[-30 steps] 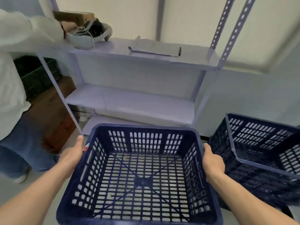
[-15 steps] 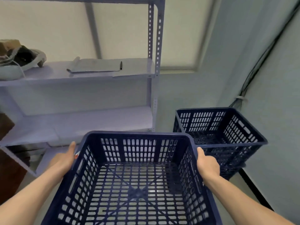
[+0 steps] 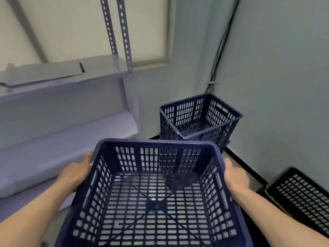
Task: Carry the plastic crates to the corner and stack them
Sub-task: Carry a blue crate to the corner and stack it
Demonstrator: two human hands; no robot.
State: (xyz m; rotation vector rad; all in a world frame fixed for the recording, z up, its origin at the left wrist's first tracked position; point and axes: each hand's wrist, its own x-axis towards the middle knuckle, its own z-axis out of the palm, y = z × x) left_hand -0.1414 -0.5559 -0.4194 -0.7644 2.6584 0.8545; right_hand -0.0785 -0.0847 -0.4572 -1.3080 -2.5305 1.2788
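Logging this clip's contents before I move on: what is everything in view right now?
carried crate: 1, dark blue, empty, centre foreground
corner crates: seemingly 2 stacked, dark blue, on the floor in the corner
black crate: 1, black, lower right by the wall
shelving: 1, pale grey, left
pen: 1, dark, on the upper shelf
cables: several, dark, down the wall corner
hands: 2, left hand and right hand, gripping the carried crate's sides

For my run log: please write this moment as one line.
phase: carry | left hand, right hand: grip held crate sides | corner crates: ahead, apart | black crate: right side
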